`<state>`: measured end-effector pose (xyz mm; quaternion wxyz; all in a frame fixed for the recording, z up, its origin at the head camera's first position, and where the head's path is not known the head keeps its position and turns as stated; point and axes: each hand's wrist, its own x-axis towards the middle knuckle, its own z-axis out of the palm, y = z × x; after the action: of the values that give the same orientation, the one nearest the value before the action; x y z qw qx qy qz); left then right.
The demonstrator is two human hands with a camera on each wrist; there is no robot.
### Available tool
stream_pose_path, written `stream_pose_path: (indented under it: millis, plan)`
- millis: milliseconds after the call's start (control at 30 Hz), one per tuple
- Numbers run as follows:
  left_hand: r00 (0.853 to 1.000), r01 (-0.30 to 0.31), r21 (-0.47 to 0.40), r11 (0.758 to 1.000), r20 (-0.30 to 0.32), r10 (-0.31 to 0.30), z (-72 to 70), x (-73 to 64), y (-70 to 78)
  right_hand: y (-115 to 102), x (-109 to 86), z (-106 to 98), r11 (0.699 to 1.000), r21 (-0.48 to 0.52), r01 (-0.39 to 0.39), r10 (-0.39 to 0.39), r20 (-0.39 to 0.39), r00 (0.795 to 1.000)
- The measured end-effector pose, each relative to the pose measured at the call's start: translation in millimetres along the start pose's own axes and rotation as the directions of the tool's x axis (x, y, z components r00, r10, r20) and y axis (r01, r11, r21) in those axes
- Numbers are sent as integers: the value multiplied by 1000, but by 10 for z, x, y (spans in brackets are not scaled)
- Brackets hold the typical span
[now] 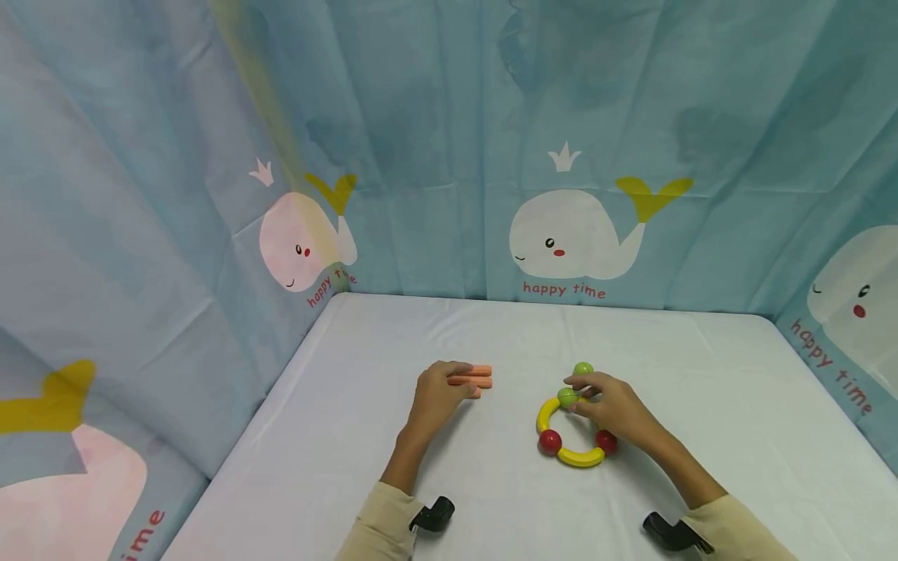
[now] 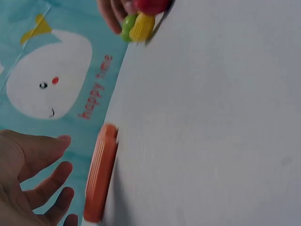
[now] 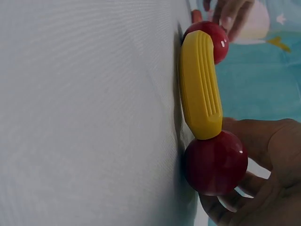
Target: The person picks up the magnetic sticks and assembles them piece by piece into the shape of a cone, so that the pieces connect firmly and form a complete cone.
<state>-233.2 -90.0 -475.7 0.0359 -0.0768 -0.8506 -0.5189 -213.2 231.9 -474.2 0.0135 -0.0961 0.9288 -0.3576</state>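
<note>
A toy ring of yellow curved bars [image 1: 581, 458] and balls lies on the white table, with a red ball [image 1: 550, 442] at its lower left and another red ball [image 1: 606, 442] at its lower right. My right hand [image 1: 620, 409] reaches over the ring's far right side, thumb and finger on either side of a green ball [image 1: 567, 398]. Just beyond, a second green ball [image 1: 583, 368] sits by the fingers. To the left, my left hand [image 1: 436, 393] is over orange rods [image 1: 480, 382]; in the left wrist view its loosely bent fingers stand apart from an orange rod [image 2: 101, 174].
The white cloth-covered table [image 1: 519, 506] is bounded at the back and sides by a blue curtain [image 1: 435, 156] printed with whales. A black wrist device [image 1: 435, 514] is on the left sleeve, another black device [image 1: 669, 532] on the right.
</note>
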Motion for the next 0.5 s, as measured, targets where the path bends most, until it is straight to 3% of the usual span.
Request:
stream_pose_path:
  millis: [167, 500]
  plan:
    - [997, 78, 77, 994, -31, -76, -157, -7, -174, -28, 2, 6, 1000, 2, 13, -14, 25, 1000]
    - [994, 109, 140, 984, -40, -105, -225, -16, -265, -41, -1, 14, 1000, 2, 26, -26, 28, 999]
